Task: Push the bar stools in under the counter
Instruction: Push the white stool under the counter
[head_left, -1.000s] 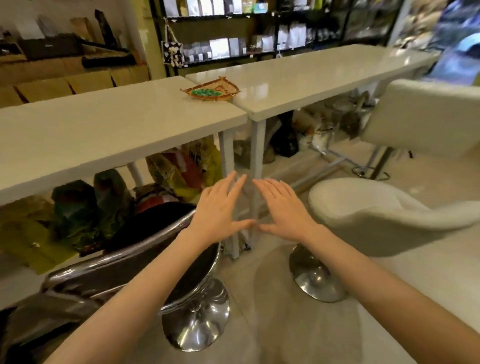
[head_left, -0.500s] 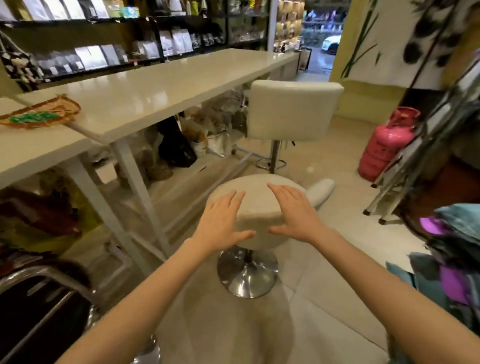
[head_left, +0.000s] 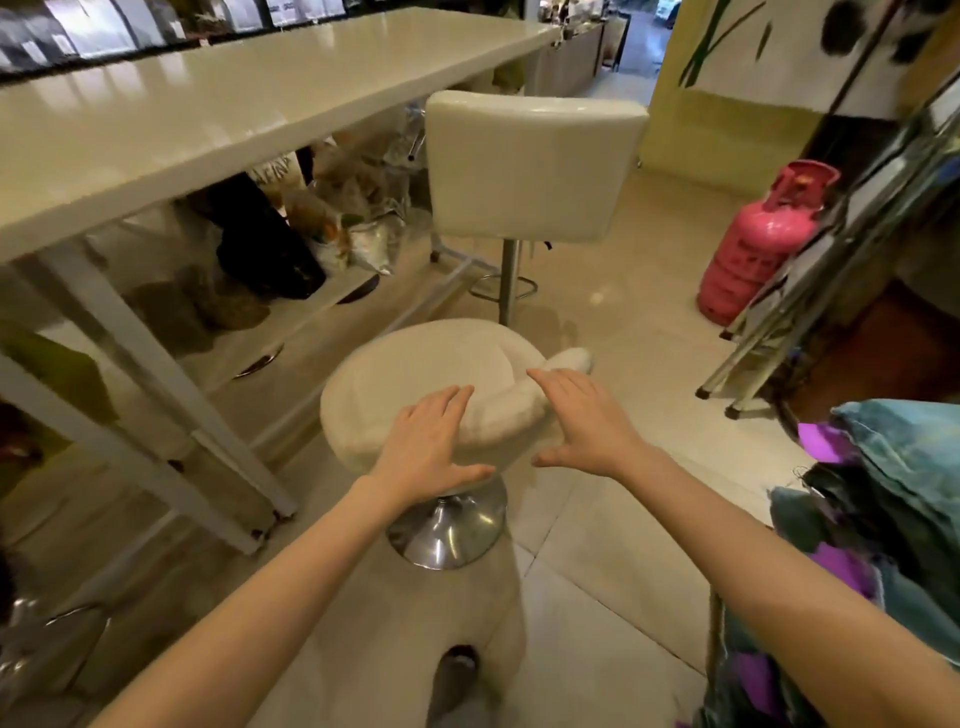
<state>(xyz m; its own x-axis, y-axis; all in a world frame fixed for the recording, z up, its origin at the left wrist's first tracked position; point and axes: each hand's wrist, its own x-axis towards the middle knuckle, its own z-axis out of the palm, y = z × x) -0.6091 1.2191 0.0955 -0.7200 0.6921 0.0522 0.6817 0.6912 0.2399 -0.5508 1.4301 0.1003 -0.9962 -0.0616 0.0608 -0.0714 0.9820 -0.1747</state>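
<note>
**Both hands at the near stool, out from the counter**

The left hand (head_left: 426, 447) and right hand (head_left: 582, 423) reach with fingers straight and released, grasping nothing, at the low backrest of the round white stool (head_left: 415, 374). It stands on the floor beside the counter (head_left: 208, 104), clear of its front edge. A second stool (head_left: 530, 166) stands farther along, also outside the edge. A pink gas cylinder (head_left: 758, 244) stands well apart.

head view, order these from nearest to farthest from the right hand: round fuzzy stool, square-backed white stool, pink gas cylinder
1. The round fuzzy stool, right at the right hand, whose fingers reach over its low backrest.
2. The square-backed white stool, straight ahead beyond the fuzzy one, beside the counter.
3. The pink gas cylinder, far off to the right by the wall.
</note>
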